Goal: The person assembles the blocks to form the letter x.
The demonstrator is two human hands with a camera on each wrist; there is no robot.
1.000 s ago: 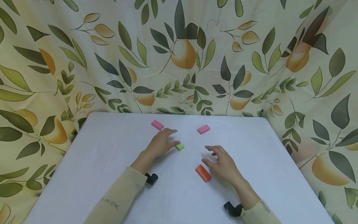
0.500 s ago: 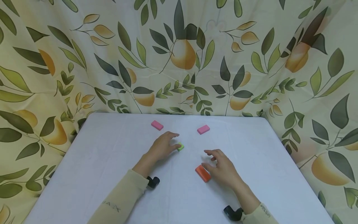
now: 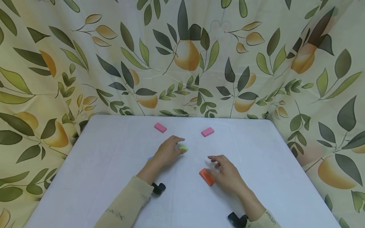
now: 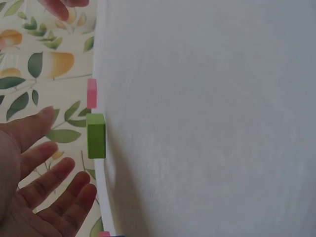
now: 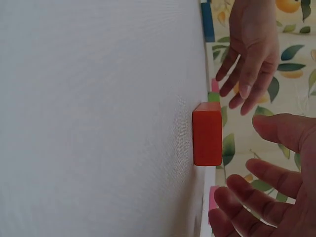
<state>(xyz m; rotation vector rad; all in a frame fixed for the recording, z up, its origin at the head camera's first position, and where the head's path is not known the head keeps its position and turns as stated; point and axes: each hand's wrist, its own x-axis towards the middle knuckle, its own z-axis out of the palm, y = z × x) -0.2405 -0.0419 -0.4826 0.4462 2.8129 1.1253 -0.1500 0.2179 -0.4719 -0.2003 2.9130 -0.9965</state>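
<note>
A small green block lies on the white table, partly covered by the thumb of my left hand. In the left wrist view this green block is just beyond my spread fingers, with a gap between. My right hand hovers beside an orange block, the thumb overlapping its edge in the head view. From the right wrist, the orange block shows apart from my relaxed, loosely bent fingers. Neither hand holds anything.
Two pink blocks, one on the left and one on the right, lie toward the table's far edge. A blue block peeks out behind my left wrist. Leaf-and-fruit patterned cloth hangs around the table.
My left hand has drawn slightly back and right, now overlapping the green block more and uncovering the blue block's edge. My right hand has come a little nearer the orange block.
</note>
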